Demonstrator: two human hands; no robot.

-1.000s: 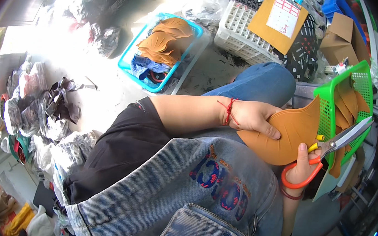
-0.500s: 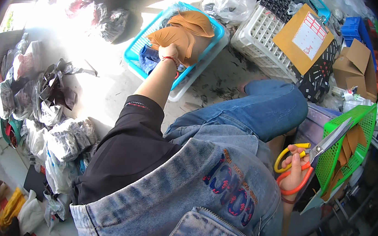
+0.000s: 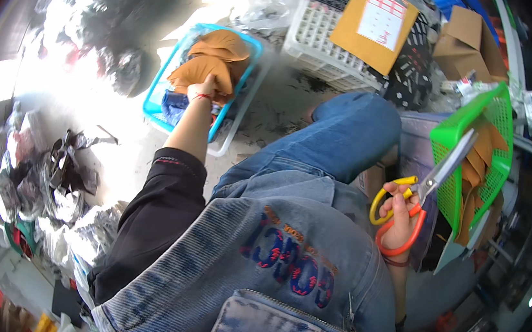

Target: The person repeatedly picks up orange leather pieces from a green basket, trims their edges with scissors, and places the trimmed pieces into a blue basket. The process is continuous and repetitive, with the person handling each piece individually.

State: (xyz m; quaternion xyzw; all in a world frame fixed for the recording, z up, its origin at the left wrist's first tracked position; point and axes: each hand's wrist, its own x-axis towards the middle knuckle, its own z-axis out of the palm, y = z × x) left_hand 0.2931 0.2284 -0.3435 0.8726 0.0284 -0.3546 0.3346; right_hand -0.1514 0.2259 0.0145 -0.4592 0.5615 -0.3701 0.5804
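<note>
Out at the far end of my stretched left arm, my left hand (image 3: 203, 88) is closed on the edge of a tan-brown curved piece (image 3: 193, 69), its fingertips partly hidden by the material. More tan-brown pieces (image 3: 225, 46) lie behind it in a light-blue basket (image 3: 158, 84), beside dark-blue cloth (image 3: 174, 106). On the right, my right hand (image 3: 400, 224) grips a pair of large scissors (image 3: 442, 166) with one yellow and one orange handle loop. The blades point up and away, in front of a green basket (image 3: 455, 126) that also holds tan-brown pieces.
A white crate (image 3: 329, 59) with a clipboard (image 3: 375, 23) on top stands at the back, near an open cardboard box (image 3: 468, 41). Bagged items (image 3: 81, 227) crowd the left side. My jeans-covered leg (image 3: 353, 136) lies between the two baskets.
The whole view has shifted, so the blue basket appears lower and further left. My left hand stays on the tan-brown piece, and my right hand keeps hold of the scissors.
</note>
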